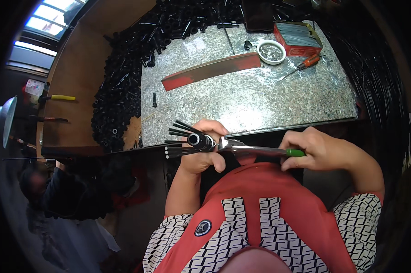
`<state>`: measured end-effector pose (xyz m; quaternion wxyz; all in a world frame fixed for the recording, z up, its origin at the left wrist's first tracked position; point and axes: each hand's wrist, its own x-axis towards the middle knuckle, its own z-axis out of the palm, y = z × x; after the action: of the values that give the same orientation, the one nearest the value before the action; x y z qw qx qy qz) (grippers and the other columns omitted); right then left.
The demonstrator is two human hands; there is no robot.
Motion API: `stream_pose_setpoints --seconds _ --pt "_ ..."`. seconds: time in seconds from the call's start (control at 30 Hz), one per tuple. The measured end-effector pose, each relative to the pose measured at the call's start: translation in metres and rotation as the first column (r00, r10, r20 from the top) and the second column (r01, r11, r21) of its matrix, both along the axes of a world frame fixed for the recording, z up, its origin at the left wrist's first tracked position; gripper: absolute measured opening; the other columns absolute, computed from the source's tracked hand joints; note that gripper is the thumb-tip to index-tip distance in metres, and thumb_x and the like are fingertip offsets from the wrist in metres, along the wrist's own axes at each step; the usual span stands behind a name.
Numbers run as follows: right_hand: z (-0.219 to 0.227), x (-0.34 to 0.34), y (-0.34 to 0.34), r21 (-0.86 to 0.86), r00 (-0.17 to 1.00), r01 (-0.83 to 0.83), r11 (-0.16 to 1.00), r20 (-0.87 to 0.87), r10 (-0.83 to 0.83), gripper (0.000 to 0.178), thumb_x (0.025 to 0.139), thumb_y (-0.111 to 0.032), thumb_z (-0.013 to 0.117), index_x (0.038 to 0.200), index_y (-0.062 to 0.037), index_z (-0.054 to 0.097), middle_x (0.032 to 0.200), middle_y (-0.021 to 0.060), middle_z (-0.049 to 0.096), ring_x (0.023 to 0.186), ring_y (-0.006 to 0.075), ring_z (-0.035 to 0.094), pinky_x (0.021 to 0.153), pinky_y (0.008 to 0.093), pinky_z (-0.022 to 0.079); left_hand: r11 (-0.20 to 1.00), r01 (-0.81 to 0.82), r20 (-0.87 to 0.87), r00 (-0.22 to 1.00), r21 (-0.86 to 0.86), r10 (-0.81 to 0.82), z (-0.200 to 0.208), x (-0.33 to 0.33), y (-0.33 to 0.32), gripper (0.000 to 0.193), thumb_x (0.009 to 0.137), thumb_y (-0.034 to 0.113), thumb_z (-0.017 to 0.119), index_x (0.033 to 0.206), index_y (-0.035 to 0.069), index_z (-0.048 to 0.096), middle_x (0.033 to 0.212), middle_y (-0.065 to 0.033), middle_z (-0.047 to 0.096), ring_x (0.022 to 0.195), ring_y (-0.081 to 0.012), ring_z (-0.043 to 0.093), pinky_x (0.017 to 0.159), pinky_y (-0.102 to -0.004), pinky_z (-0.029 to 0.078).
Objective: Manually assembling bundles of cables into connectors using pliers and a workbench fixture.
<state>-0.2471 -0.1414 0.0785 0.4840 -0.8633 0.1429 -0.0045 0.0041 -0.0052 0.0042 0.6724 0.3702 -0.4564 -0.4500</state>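
My left hand (200,159) is closed around a black tubular hub (197,140). Several thin black rods (173,152) fan out from the hub to the left, past my fingers. My right hand (312,148) grips a pair of pliers by its green handle (295,153). The metal pliers (255,149) lie across in front of my body, and their jaws meet the hub beside my left fingers. What exactly the jaws pinch is too small to make out. Both hands are just off the front edge of the speckled tabletop (205,109).
Black plastic parts (119,86) are heaped left and behind. On the tabletop lie a red-sided bar (210,71), a white bowl (283,59) of small metal bits, a red box (301,49) of thin wires and an orange screwdriver (309,61). Another person (73,191) is at lower left.
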Motion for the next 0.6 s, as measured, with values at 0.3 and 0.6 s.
stream_pose_setpoints --seconds 0.3,0.6 --pt "-0.003 0.002 -0.005 0.845 0.816 0.102 0.525 -0.373 0.442 0.045 0.078 -0.005 0.072 0.112 0.0026 0.042 0.074 0.0118 0.065 0.064 0.019 0.066 0.058 0.0285 0.053 0.997 -0.037 0.335 0.94 -0.072 0.059 0.012 -0.005 -0.003 0.071 0.055 0.053 0.08 0.095 -0.003 0.066 0.077 -0.0043 0.063 0.063 -0.0084 0.055 0.055 -0.0214 0.042" --pt "0.004 -0.003 0.014 0.022 0.988 0.14 0.99 0.056 -0.141 0.021 0.087 -0.012 0.063 0.097 0.0017 0.05 0.081 0.011 0.06 0.067 0.0212 0.061 0.061 0.0332 0.048 0.992 -0.07 0.162 0.985 0.105 0.052 0.014 0.001 0.0 0.073 0.051 0.052 0.081 0.097 -0.001 0.061 0.079 -0.0011 0.06 0.065 -0.0055 0.051 0.059 -0.0199 0.038"
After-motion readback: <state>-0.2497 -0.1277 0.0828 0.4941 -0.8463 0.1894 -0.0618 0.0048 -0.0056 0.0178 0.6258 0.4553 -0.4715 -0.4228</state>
